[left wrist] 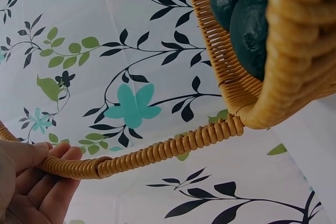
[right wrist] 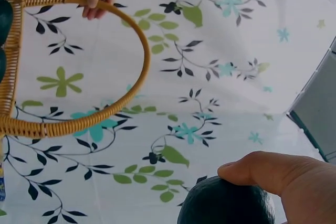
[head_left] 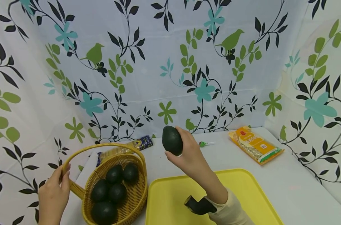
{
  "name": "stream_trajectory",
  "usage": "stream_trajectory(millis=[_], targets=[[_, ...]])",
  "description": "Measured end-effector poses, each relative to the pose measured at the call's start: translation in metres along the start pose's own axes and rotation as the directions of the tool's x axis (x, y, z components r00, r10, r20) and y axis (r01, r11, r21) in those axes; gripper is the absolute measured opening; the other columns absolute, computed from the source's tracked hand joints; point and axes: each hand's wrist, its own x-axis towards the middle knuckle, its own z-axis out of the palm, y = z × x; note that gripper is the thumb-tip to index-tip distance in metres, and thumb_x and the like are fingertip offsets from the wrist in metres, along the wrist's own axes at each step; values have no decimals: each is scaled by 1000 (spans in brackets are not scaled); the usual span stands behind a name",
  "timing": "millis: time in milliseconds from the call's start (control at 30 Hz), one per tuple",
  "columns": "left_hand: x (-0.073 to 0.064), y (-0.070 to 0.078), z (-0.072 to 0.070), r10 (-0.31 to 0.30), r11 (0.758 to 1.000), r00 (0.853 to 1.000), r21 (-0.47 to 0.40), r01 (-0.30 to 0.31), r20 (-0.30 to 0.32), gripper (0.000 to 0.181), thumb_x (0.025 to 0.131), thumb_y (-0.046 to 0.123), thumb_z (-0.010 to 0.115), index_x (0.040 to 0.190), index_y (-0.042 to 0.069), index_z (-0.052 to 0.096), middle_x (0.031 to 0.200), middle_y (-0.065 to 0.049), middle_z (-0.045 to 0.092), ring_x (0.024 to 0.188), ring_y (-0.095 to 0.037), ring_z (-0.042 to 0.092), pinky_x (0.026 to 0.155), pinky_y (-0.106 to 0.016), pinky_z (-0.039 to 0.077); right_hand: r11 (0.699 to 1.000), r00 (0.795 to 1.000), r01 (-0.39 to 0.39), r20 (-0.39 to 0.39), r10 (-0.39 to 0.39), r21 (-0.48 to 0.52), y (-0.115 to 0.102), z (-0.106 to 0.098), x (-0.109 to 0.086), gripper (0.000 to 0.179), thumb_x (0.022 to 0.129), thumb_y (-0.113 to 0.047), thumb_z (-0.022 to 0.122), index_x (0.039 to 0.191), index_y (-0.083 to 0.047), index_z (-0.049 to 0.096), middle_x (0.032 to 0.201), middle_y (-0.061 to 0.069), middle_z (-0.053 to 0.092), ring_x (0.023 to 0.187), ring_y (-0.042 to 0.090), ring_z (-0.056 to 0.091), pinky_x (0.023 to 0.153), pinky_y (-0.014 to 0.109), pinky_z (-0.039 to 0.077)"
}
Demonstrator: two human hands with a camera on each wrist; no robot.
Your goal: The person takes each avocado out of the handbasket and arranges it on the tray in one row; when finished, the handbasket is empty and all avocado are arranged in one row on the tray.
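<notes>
My right hand (head_left: 187, 151) grips a dark green avocado (head_left: 171, 140), raised above the table behind the yellow tray. In the right wrist view the thumb presses on the avocado (right wrist: 227, 203); its lower part is cut off. My left hand (head_left: 53, 190) holds the handle (head_left: 103, 145) of a yellow-brown wicker basket (head_left: 140, 200) at its left side. Fingers and thumb wrap the handle in the left wrist view. Inside the basket lie several dark avocados (head_left: 117, 193). The basket stands left of the tray, apart from my right hand.
A yellow tray (head_left: 170, 193) lies on the white table (head_left: 288, 184). Behind the basket is a long pasta-like packet (head_left: 143, 143). An orange bag (head_left: 254, 145) lies at the back right, and a small green-topped item (head_left: 203, 144) at the back middle. Patterned cloth (head_left: 148, 78) hangs behind.
</notes>
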Motion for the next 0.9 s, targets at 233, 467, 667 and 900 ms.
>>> stream_trajectory(millis=[233, 467, 667, 900], targets=[[0, 1, 0, -18, 1000, 1000, 18, 17, 25, 23, 90, 0, 56, 112, -6, 60, 102, -31, 66, 90, -51, 62, 72, -61, 46, 998, 998, -61, 1, 61, 2, 14, 0, 2, 76, 76, -19, 77, 140, -4, 39, 137, 16, 48, 112, 29, 56, 84, 46, 55], [1, 2, 0, -40, 999, 998, 15, 40, 41, 24, 91, 1, 55, 113, -6, 60, 102, -32, 65, 91, -52, 61, 73, -62, 47, 995, 995, -95, 7, 96, -11, 24, 4, 0, 76, 75, -19, 77, 139, -1, 40, 136, 18, 49, 114, 32, 55, 86, 48, 53], [2, 4, 0, -42, 999, 999, 18, 41, 34, 23, 90, 1, 55, 112, -5, 60, 102, -31, 66, 92, -51, 62, 72, -61, 47, 990, 988, -142, 54, 143, -14, 36, 14, -3, 76, 77, -20, 76, 139, 0, 38, 137, 19, 48, 114, 32, 55, 86, 49, 53], [1, 2, 0, -32, 999, 999, 19, 31, 26, 25, 88, -1, 58, 112, -8, 60, 101, -35, 64, 91, -55, 58, 70, -64, 45, 986, 973, -163, 159, 167, -36, 63, 47, -14, 74, 78, -21, 75, 136, 5, 39, 133, 23, 49, 116, 36, 54, 90, 50, 51]])
